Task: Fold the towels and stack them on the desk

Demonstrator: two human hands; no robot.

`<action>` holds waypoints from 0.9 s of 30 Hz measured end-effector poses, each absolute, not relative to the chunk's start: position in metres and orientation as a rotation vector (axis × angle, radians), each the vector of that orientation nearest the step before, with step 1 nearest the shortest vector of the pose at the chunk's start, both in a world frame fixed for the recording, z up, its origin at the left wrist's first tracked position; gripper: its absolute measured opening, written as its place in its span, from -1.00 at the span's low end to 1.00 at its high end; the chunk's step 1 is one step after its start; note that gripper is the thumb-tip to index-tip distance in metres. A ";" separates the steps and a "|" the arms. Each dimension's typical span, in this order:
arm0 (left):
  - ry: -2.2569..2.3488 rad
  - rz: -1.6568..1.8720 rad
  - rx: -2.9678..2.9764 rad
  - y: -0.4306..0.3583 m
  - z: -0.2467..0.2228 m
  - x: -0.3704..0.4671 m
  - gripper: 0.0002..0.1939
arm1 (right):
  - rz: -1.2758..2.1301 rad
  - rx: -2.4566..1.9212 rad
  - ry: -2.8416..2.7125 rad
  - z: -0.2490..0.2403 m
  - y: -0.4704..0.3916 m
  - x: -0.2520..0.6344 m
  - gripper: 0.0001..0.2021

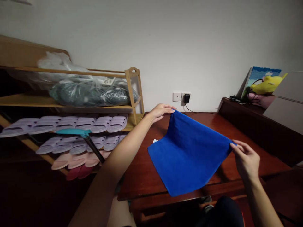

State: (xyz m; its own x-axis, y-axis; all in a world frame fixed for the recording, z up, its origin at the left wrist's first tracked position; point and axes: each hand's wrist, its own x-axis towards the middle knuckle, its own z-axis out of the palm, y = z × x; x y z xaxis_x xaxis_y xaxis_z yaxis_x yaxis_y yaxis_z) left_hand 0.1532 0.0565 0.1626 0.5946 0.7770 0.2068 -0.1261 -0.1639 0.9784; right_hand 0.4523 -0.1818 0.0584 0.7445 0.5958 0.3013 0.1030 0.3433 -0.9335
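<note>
A bright blue cloth [189, 151] lies partly on a dark red-brown wooden table [236, 124]. My left hand [161, 111] pinches its far corner and lifts it off the table top. My right hand [246, 159] grips the right-hand corner, also raised a little. The near part of the cloth rests flat and hangs slightly over the table's front edge. A small white scrap [155, 140] peeks out by the cloth's left edge.
A wooden shoe rack [132, 91] stands left of the table with rows of lilac and pink slippers [78, 124] and plastic-wrapped bundles [92, 91]. A wall socket with a black plug [186, 98] is behind the table. A raised ledge at right holds a yellow plush toy [268, 84].
</note>
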 end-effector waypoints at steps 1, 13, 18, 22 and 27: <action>0.552 0.914 1.550 0.054 0.168 0.145 -0.66 | 0.365 -1.175 -0.717 0.067 -0.173 0.456 -0.57; 0.855 1.329 2.028 0.041 0.210 0.086 -0.78 | 0.064 -1.219 -1.197 0.160 -0.108 0.454 -0.68; 0.922 1.323 2.016 0.039 0.224 0.077 -0.76 | 0.109 -1.164 -1.194 0.184 -0.084 0.452 -0.68; 0.943 1.328 1.950 0.035 0.234 0.074 -0.81 | 0.144 -1.106 -1.230 0.196 -0.073 0.448 -0.58; 0.925 1.325 1.946 0.026 0.244 0.072 -0.79 | 0.001 -1.096 -1.235 0.206 -0.065 0.444 -0.56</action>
State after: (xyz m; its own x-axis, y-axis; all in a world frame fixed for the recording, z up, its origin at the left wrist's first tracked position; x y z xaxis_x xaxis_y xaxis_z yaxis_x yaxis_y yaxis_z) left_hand 0.0716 0.0260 0.2444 0.2577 0.8127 0.5227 0.2106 -0.5752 0.7904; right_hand 0.4440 -0.0648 0.2056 0.3954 0.5367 0.7454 0.5359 0.5242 -0.6618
